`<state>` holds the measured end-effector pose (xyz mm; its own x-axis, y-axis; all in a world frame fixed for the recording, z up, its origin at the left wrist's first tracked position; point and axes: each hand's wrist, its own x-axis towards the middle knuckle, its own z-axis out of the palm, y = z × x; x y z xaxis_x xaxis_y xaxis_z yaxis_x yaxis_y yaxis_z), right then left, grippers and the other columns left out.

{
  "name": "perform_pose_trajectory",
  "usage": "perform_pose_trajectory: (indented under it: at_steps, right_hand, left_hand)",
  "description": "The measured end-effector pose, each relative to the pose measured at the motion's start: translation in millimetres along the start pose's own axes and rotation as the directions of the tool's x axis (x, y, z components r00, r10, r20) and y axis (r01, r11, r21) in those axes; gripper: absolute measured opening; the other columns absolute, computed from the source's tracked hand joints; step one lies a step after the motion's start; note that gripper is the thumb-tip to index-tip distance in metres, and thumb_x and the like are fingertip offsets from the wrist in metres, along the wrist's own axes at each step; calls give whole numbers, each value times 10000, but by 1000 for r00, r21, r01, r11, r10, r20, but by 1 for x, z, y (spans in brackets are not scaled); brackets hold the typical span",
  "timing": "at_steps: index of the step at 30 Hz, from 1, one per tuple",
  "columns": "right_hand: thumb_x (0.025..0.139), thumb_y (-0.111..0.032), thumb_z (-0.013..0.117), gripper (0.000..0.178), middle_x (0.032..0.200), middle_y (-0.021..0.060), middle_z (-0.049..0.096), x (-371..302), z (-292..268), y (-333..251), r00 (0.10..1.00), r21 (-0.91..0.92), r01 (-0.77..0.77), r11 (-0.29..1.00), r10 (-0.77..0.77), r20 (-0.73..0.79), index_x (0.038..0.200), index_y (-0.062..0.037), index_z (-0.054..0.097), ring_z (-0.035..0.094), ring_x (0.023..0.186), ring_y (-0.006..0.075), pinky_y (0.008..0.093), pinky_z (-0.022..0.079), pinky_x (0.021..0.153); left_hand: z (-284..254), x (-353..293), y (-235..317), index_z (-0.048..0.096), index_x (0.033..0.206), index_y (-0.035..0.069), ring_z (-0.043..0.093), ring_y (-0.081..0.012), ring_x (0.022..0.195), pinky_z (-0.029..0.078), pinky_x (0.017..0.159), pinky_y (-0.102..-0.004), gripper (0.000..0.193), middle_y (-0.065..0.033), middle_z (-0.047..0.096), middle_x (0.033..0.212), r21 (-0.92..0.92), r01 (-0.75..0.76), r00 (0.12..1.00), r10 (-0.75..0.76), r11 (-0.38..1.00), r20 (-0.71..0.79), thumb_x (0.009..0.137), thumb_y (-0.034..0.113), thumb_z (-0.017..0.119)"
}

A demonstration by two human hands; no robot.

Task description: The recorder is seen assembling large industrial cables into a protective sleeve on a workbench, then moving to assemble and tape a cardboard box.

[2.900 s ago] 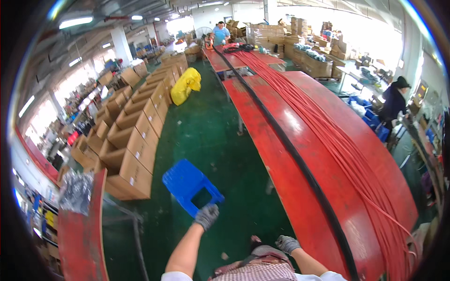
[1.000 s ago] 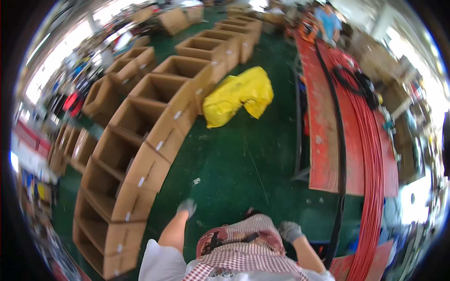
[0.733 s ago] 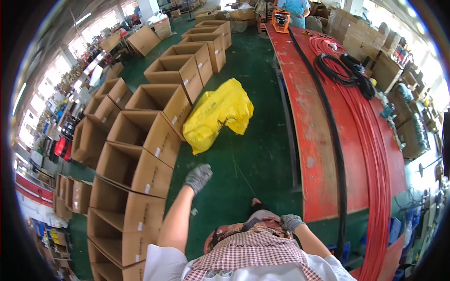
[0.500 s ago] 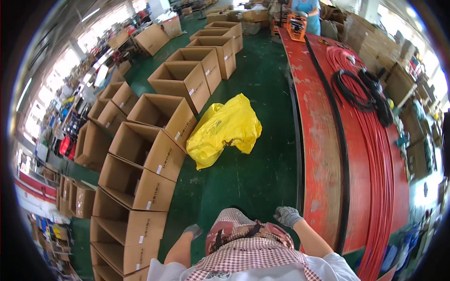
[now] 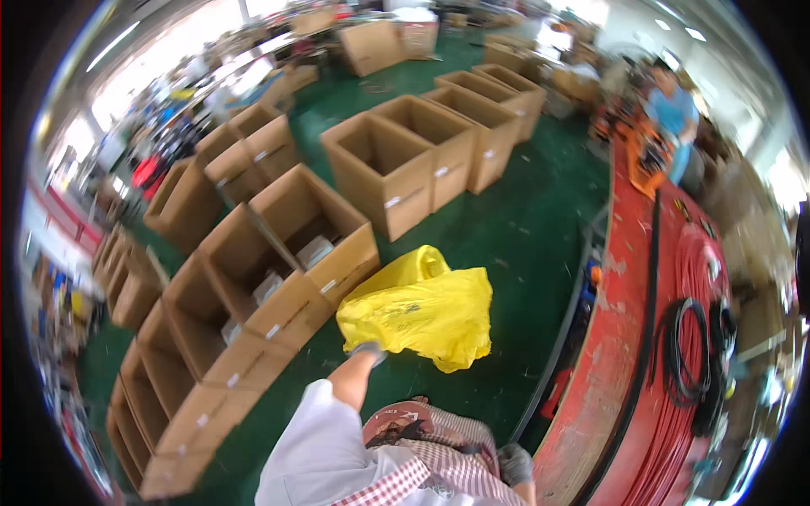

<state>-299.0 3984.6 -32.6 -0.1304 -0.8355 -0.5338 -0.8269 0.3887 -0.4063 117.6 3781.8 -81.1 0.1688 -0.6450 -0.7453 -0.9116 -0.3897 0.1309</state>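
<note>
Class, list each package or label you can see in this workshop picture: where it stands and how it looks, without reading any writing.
Yellow plastic sack: on the green floor, crumpled, bulging; left hand at its lower edge.
Open cardboard boxes: brown, square, in a curving row left of the sack.
White labels: small strips on box fronts.
White packets: inside the nearest boxes.

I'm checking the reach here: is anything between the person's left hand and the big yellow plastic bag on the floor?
Nothing visible stands between them. The gloved left hand is already at the near lower edge of the crumpled yellow plastic bag, which lies on the green floor beside the row of open brown cardboard boxes; whether it grips is unclear.
</note>
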Motion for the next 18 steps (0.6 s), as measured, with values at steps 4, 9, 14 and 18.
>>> perform_pose_trajectory:
  at_steps: [4,9,14,18]
  right_hand:
    - [731,-333,592,239,761,148,617,60,-50,-21,985,103,-53,993,69,-156,797,-104,606,594,766,311,401,468,657]
    - [746,-373,567,270,794,135,617,137,-114,37,901,74,-277,958,285,-326,779,-106,595,586,775,322,421,462,678]
    - [722,-383,588,323,782,167,612,200,-128,39,862,217,-314,924,374,-342,859,-92,559,594,769,326,434,468,663]
    - [672,-397,618,390,791,190,610,239,-128,35,825,243,-322,915,398,-403,857,-73,506,587,776,373,448,468,676]
  left_hand:
    - [-88,123,164,548,1019,72,581,-275,892,466,756,-346,343,-139,592,994,173,-577,720,597,798,-352,794,328,510]
    - [-130,24,366,567,966,65,609,-201,815,472,742,-272,228,-88,627,899,-9,-887,414,789,461,-454,803,221,539]
    - [-99,98,328,548,995,71,581,-281,856,448,751,-337,366,-120,611,931,381,-733,659,728,564,189,762,350,501]
    - [-111,231,159,553,1120,139,517,-235,1040,417,838,-335,446,-101,527,1160,715,-450,892,223,535,394,760,398,500]
